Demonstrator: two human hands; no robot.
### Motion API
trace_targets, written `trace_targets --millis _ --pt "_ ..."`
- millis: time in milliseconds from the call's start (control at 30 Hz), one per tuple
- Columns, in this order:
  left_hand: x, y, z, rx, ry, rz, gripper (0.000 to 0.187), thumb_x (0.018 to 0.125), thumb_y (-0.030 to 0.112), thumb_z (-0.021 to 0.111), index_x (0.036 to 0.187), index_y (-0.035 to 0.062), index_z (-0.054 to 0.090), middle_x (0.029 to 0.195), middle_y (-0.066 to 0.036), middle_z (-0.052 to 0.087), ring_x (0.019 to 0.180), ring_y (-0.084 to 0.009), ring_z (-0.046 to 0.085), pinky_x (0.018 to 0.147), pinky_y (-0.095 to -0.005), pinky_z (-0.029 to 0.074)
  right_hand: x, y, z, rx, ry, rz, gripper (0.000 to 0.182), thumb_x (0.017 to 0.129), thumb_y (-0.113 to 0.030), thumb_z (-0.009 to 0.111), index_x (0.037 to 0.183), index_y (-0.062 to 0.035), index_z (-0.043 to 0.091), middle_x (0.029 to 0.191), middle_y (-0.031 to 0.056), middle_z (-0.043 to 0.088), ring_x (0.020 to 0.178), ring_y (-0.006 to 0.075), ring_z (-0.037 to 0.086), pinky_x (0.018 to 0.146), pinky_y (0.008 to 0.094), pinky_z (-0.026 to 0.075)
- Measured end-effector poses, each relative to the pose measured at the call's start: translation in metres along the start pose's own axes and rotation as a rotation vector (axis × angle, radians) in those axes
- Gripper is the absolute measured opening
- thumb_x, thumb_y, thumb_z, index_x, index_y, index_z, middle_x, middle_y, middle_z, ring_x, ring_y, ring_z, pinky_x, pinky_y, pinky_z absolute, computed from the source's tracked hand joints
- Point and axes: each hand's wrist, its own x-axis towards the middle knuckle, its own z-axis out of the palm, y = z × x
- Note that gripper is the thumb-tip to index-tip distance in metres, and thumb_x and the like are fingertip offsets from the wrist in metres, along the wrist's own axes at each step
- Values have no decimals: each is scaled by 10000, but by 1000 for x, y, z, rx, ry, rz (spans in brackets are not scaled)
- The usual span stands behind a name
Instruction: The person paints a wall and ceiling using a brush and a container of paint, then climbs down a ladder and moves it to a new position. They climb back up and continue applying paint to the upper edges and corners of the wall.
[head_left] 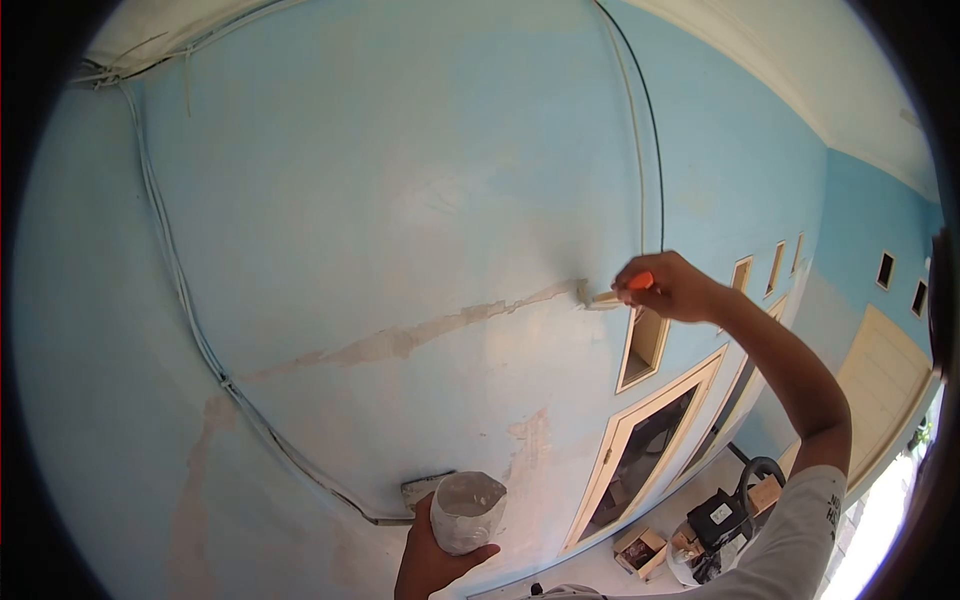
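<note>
My right hand (665, 287), arm stretched out, is closed around a paintbrush with an orange handle (641, 281). Its pale head (603, 298) meets the light blue wall at the right end of a long greyish bare streak (400, 340). Lower down, my left hand (440, 555) grips a whitish, smeared plastic cup (468, 512) with an uneven rim. I cannot make out how full the cup is. Just behind it, a flat grey piece (425, 490) shows by the wall, partly hidden by the cup.
Cables (165, 220) run down the wall at left, and a black cable (650, 110) hangs above my right hand. A small framed opening (643, 350) and a framed window (640, 455) are at right. Below stand a cardboard box (640, 552) and a black case (718, 516).
</note>
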Motion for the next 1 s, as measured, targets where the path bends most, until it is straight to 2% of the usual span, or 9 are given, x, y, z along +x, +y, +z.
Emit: trace_targets --millis 167,333,400,567,633,700,800,933,1000 --pt "0 -7 12 -48 24 92 1150 554 325 1014 1457 14 372 1402 -194 533 1298 -324 530 1044 -471 464 73 -34 -105 -183 274 -142 101 968 -85 630 1055 -37 647 877 65 699 779 132 664 729 308 538" --pt "0 -7 18 -6 29 92 1168 552 372 1013 1457 13 369 1414 -201 514 1308 -333 520 1048 -472 458 123 -62 -215 -533 934 -482 158 1021 -132 615 1127 -27 666 971 59 723 905 164 693 854 317 559" --pt "2 -7 16 -14 31 103 1179 554 390 1011 1464 14 362 1416 -203 510 1308 -336 518 1053 -470 454 123 -62 -208 -447 954 -408 172 1025 -143 617 1140 -26 668 1037 67 726 929 174 691 856 317 561" --pt "-5 -26 13 -3 20 99 1225 566 396 1009 1502 21 314 1450 -186 484 1343 -324 487 1077 -457 436 67 -17 -80 -318 624 -421 115 959 -84 682 1066 -42 680 1038 99 707 889 217 687 821 337 552" --pt "-7 -29 10 -27 8 85 1231 566 381 1011 1509 21 305 1461 -185 476 1353 -322 480 1082 -456 433 31 -1 -19 -105 439 -418 183 873 115 651 975 -35 669 965 93 710 1024 270 712 901 376 571" --pt "-7 -30 8 -55 -3 73 1238 566 366 1012 1516 22 295 1473 -184 468 1362 -321 474 1086 -455 430 5 -7 14 -132 227 -318 88 922 19 692 1001 -19 680 1018 113 715 1017 235 714 888 368 584" --pt "-7 -23 5 -32 1 94 1254 561 340 1014 1527 22 279 1481 -188 466 1369 -322 471 1092 -453 426 27 -17 -8 238 201 -181 85 947 -47 698 1017 -2 681 1065 102 712 986 188 710 861 339 601" --pt "-8 -10 7 -39 28 48 1276 554 339 1014 1536 23 263 1495 -196 450 1385 -329 456 1100 -457 420 100 -52 -87 46 410 -234 181 1043 -147 598 1128 3 656 996 50 692 866 136 706 790 269 572" --pt "-6 -11 7 -27 38 59 1281 554 341 1014 1539 22 259 1498 -198 446 1387 -332 453 1101 -460 419 131 -69 -126 -7 599 -424 203 1053 -184 592 1145 -12 647 954 28 693 833 138 708 776 268 559"
